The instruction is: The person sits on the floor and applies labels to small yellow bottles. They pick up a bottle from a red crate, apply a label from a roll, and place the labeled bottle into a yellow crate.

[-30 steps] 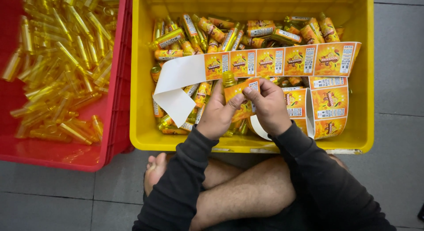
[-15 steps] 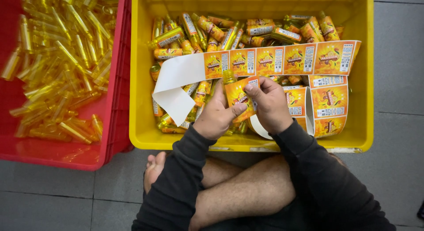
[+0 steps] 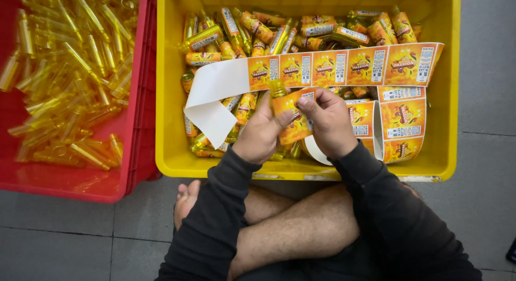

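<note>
My left hand grips a small yellow bottle, its cap pointing away from me. An orange label lies partly wrapped on the bottle, and my right hand presses its right edge with fingers and thumb. Both hands hover over the near part of the yellow crate. A long strip of orange labels runs across the crate, its bare white backing hanging to the left. The label roll sits just right of my right hand.
The yellow crate holds several labelled bottles heaped at its far side. A red crate on the left is full of plain yellow bottles. My crossed bare legs rest on the grey tiled floor below.
The label has been drawn further around the bottle, with my right fingers shifting along its edge. The hands stay in the same spot over the crate.
</note>
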